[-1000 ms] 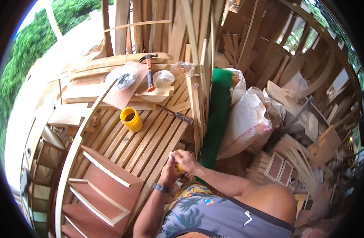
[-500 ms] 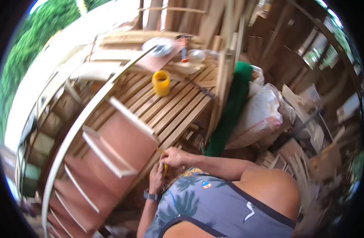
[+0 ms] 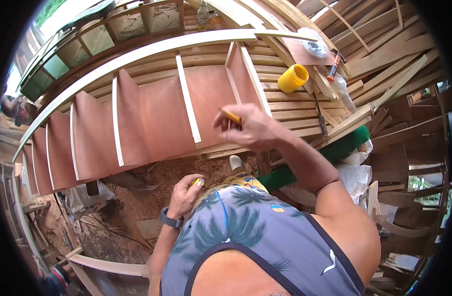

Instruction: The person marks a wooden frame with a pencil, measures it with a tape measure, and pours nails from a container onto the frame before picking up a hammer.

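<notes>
My right hand (image 3: 248,126) is raised over the near edge of a brown plywood panel with pale wooden ribs, its fingers closed around a pencil (image 3: 231,116). Low in front of my waist, my left hand (image 3: 185,193) is wrapped round a small yellow object (image 3: 197,182), mostly covered by the fingers; it looks like a tape measure. The ribbed panel (image 3: 162,118) lies on a slatted wooden bench, with a long curved pale strip (image 3: 137,49) along its far side.
On the slats (image 3: 285,116) stands an open yellow container (image 3: 293,78). Behind it are a plastic bag (image 3: 314,45) and an orange-handled hammer (image 3: 333,69). Green rolled material (image 3: 314,160) and white sacks (image 3: 353,180) lie at the right. Part of another person (image 3: 55,281) shows lower left.
The view has turned left along the ribbed panel. My hands, together before, are now apart; the right one has lifted over the panel with the pencil, and the left is lower.
</notes>
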Demonstrator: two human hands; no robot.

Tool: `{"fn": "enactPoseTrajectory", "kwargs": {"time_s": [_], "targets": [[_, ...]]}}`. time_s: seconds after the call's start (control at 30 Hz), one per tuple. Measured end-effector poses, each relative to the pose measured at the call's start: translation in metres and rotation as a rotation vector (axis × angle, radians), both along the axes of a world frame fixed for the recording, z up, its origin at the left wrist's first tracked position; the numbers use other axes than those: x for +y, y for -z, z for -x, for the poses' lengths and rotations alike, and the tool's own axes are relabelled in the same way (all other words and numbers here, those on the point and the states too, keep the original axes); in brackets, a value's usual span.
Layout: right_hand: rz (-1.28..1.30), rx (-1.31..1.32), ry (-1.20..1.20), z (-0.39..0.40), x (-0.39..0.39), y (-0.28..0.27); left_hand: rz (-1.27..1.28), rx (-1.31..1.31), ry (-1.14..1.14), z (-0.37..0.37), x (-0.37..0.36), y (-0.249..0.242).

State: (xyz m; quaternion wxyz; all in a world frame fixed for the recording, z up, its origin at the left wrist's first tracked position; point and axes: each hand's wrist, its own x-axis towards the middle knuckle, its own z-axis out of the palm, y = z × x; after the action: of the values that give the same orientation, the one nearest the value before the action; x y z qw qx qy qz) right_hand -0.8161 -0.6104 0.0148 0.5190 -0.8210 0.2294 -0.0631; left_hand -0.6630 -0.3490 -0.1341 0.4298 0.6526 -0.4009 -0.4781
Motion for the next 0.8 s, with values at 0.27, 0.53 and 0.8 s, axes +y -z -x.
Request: {"fn": "enactPoseTrajectory", "kwargs": {"time_s": [0.27, 0.53, 0.8], "targets": [[0.693, 0.224, 0.18, -0.032, -0.231, -0.013, -0.077, 0.26, -0.628, 0.042, 0.008, 0.0], [0.691, 0.089, -0.191, 0.002, -0.218, 0.018, 0.057, 0.309, -0.871, 0.114, -0.071, -0.01], [0.766, 0.36, -0.238, -0.009, -0.22, 0.025, 0.087, 0.153, -0.909, 0.1, -0.115, -0.032]]}}
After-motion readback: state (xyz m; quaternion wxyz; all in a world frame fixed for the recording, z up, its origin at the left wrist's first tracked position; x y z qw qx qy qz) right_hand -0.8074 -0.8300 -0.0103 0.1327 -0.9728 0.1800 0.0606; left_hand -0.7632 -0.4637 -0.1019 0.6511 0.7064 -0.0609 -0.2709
